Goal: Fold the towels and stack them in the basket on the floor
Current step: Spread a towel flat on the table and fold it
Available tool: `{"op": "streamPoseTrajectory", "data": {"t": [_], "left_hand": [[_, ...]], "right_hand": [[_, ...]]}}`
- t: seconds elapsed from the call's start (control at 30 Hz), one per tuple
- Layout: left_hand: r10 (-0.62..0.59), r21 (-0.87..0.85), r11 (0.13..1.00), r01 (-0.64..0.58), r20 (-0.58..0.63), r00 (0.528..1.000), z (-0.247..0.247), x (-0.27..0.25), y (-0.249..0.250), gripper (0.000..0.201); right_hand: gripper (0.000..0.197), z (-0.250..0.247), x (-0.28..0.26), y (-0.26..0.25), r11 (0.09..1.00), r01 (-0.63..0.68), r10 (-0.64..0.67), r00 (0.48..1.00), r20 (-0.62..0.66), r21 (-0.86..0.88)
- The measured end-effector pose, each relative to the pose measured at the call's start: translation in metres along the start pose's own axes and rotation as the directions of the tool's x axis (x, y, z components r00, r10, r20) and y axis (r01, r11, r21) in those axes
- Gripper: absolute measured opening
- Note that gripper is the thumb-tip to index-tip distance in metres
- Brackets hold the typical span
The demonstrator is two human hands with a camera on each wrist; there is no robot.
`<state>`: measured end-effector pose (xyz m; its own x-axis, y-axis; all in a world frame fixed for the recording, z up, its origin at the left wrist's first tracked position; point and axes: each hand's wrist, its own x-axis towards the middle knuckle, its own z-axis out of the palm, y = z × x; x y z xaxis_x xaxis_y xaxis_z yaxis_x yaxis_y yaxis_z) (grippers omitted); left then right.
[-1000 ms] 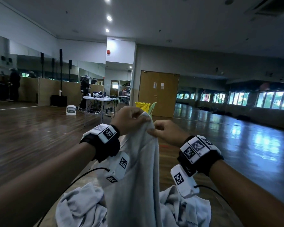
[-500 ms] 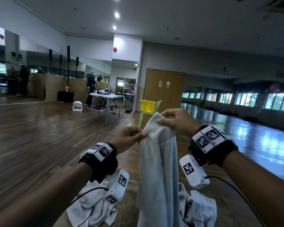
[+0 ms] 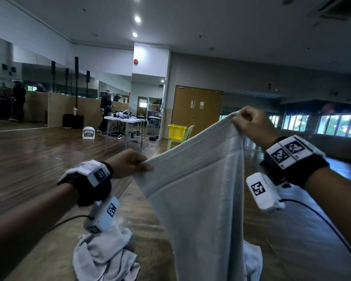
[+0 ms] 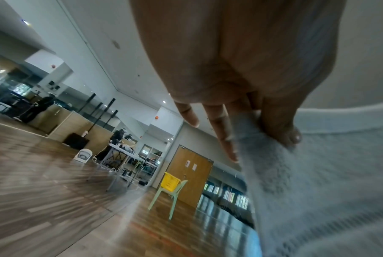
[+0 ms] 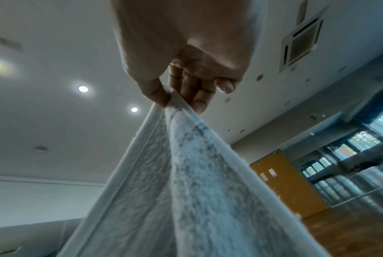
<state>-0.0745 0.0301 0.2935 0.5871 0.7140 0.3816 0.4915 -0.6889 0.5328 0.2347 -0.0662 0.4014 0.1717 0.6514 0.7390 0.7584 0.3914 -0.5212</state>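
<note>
We see a glossy brown wood-plank floor (image 3: 39, 169) carrying two crumpled pale grey towels (image 3: 103, 258), a pale green plastic chair (image 3: 180, 136), and a white folding table (image 3: 120, 120) farther off.

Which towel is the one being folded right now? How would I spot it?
Look above the wooden floor, between the two raised hands. The towel hangs stretched from the left hand up to the right hand. The other towels lie crumpled on the floor below.
</note>
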Motion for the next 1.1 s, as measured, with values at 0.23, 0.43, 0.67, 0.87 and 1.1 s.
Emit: {"op": "streamPoseTrajectory", "data": {"t": [0.23,0.43,0.67,0.87,1.1], "left_hand": [[0.055,0.294,0.955,-0.039,-0.046,0.997,-0.077,0.014,0.045,0.015],[0.152,0.272,0.957,-0.104,-0.161,0.975,-0.131,0.012,0.105,0.021],[0.165,0.289,0.953,-0.089,-0.248,0.955,-0.179,0.001,0.163,0.025],[0.183,0.307,0.948,-0.077,-0.334,0.925,-0.207,-0.013,0.201,0.039],[0.197,0.343,0.937,-0.059,-0.386,0.901,-0.203,-0.001,0.197,0.011]], "right_hand": [[0.018,-0.052,0.004,0.004,0.987,0.045,-0.045,0.999,0.001,-0.157],[0.027,-0.096,0.009,-0.015,0.963,0.087,-0.095,0.995,-0.020,-0.254],[0.024,-0.146,0.020,-0.062,0.973,0.171,-0.176,0.984,-0.023,-0.158],[0.023,-0.176,0.031,-0.097,0.958,0.222,-0.241,0.967,-0.086,-0.184],[0.029,-0.171,0.041,-0.093,0.967,0.222,-0.230,0.971,-0.061,-0.122]]}}
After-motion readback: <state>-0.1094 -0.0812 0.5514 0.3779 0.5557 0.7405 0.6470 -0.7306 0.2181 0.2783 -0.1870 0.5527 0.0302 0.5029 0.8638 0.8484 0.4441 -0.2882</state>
